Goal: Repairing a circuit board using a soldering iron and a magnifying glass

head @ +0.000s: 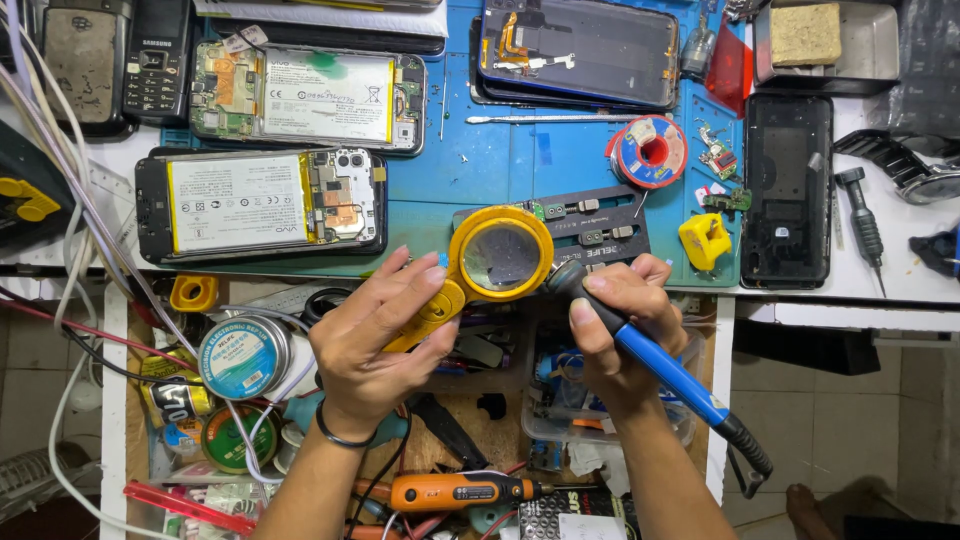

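Note:
My left hand (385,335) holds a yellow magnifying glass (497,256) by its handle, the lens hovering over the front edge of the blue work mat (480,170). My right hand (615,325) grips a blue-handled soldering iron (668,372) like a pen, its dark tip end hidden behind the lens rim. A black circuit-board holder (600,225) with a small board lies under the lens. The iron's cord end points down to the right.
Two opened phones (262,203) (310,95) with batteries lie at left, a phone frame (580,48) at the top, a black back cover (787,190) at right. A solder spool (650,152), yellow clip (705,240), screwdriver (862,225) and an open drawer with tins (243,357) and an orange tool (455,491) surround the hands.

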